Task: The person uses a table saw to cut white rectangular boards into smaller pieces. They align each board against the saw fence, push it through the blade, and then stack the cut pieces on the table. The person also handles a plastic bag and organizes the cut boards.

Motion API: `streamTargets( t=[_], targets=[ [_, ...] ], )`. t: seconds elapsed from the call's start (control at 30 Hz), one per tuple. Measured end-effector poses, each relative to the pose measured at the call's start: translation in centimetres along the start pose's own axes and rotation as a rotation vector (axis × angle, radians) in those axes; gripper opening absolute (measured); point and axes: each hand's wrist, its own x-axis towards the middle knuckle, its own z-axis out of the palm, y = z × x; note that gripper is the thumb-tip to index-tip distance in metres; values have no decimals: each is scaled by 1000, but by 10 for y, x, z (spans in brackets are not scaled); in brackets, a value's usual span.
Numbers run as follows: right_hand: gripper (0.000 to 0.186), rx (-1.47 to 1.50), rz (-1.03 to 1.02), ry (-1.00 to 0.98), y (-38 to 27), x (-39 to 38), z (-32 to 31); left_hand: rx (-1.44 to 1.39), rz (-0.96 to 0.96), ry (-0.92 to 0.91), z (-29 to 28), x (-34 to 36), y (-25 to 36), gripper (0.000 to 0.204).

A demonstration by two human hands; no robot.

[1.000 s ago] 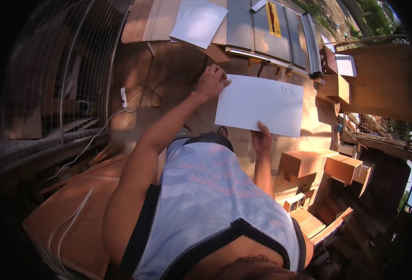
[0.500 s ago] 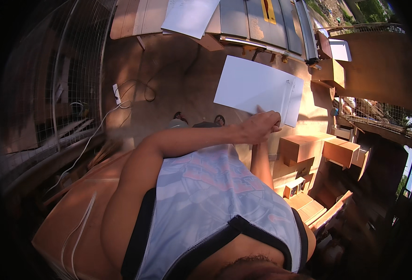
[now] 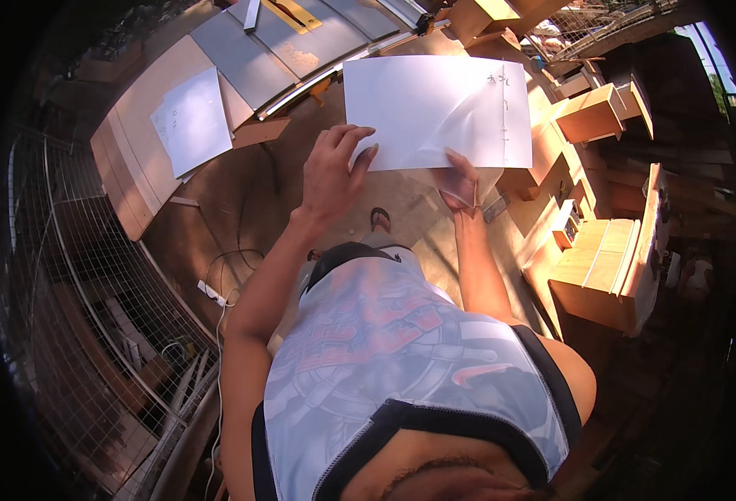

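Sheet (image 3: 410, 108) looks smooth ppr, tabletop (image 3: 230, 50) dull mtl, box (image 3: 587, 115) matt wd.

Woodworking workshop, grey table saw (image 3: 278, 43), wooden boxes (image 3: 587, 117), wire-mesh panel (image 3: 74, 275)

The sheet (image 3: 410, 100) is white with dark marks (image 3: 496, 80) — the vest (image 3: 343, 288) pale blue-grey with faded pink print (image 3: 414, 322) and black trim (image 3: 401, 412) — the tabletop (image 3: 247, 63) grey, its insert (image 3: 298, 15) yellow, the box (image 3: 587, 115) orange-brown.

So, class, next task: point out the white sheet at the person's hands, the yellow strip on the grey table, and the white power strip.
White sheet (image 3: 422, 108): head view, middle of its upper face.
Yellow strip (image 3: 297, 17): head view, its flat top.
White power strip (image 3: 212, 293): head view, middle of its body.
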Motion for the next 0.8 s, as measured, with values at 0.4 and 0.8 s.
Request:
streamTargets(
  t=[0.4,0.8],
  targets=[
    [31,90,-355,236,-131,-52,-17,352,361,-282,156,110,67,57],
    [49,-30,-758,506,-237,-164,-167,179,768,-658,289,110,210,56]
  ],
)
